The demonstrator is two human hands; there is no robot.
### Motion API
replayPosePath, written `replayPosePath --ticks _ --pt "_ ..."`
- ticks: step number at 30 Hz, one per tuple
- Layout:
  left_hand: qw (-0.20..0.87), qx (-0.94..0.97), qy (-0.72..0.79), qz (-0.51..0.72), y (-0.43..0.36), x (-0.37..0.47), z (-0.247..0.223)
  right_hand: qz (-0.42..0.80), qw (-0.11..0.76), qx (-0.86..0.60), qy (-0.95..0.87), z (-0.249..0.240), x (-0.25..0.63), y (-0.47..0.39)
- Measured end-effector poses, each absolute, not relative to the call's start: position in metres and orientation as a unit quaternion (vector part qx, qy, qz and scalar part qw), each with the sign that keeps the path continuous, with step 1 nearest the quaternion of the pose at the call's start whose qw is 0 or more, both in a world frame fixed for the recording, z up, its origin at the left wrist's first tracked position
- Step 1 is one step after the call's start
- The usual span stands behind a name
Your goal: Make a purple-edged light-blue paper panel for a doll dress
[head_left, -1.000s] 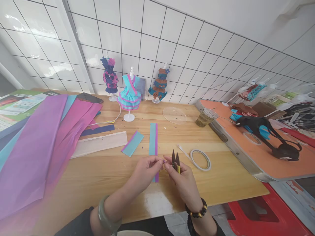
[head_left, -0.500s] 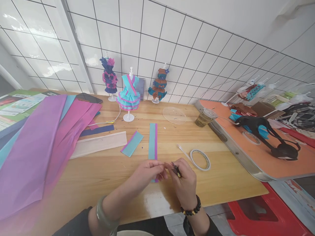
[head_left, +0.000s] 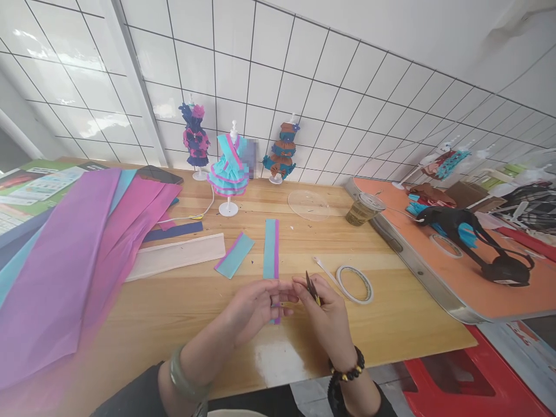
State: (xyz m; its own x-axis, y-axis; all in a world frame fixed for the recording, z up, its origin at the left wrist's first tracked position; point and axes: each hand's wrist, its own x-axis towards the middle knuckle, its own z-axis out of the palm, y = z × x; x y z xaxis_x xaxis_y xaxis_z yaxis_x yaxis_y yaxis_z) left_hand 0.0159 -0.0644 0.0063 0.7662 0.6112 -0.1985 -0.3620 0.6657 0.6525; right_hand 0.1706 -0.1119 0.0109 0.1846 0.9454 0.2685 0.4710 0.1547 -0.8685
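Note:
Small scissors (head_left: pixel 311 288) with dark blades and a touch of yellow are tucked in my right hand (head_left: pixel 326 315), blades pointing up and away. Its thumb and index fingertips meet the fingertips of my left hand (head_left: pixel 256 307), whose fingers are stretched out and apart. Whether something tiny lies between the touching fingertips, I cannot tell. Under the left fingers runs a long turquoise strip (head_left: pixel 270 249) with a purple edge, partly covered by the hand. A shorter turquoise strip (head_left: pixel 235 255) lies to its left. Right of my hands sits a roll of white tape (head_left: pixel 368 286) with a loose end.
Three small dress forms stand by the tiled wall, the middle one in a turquoise and pink dress (head_left: pixel 230 168). Purple sheets (head_left: pixel 69 255) and pink sheets (head_left: pixel 134 214) cover the left side. A lidded cup (head_left: pixel 362 209) is near the orange case (head_left: pixel 438 272) at right.
My left fingers have opened out from a tighter pinch. The scissors in my right hand now point more upright, and the right wrist has shifted slightly right.

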Motion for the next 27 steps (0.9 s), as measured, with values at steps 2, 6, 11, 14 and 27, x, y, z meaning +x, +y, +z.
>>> replayPosePath --ticks 2,6,11,14,27 --pt "0.893 0.297 0.199 0.272 -0.064 0.016 0.008 0.300 0.486 -0.605 -0.555 0.014 0.172 -0.112" --pt "0.878 0.315 0.206 0.294 -0.065 0.017 0.011 0.328 0.484 -0.611 -0.534 0.021 0.177 -0.111" --pt "0.796 0.402 0.286 0.350 -0.064 0.019 0.010 0.282 0.448 -0.671 -0.519 0.037 0.199 -0.101" --pt "0.703 0.469 0.377 0.379 -0.064 0.020 0.009 0.218 0.419 -0.717 -0.514 0.052 0.226 -0.082" --pt "0.654 0.464 0.422 0.424 -0.058 0.019 0.005 0.147 0.232 -0.795 -0.541 0.060 0.316 0.013"
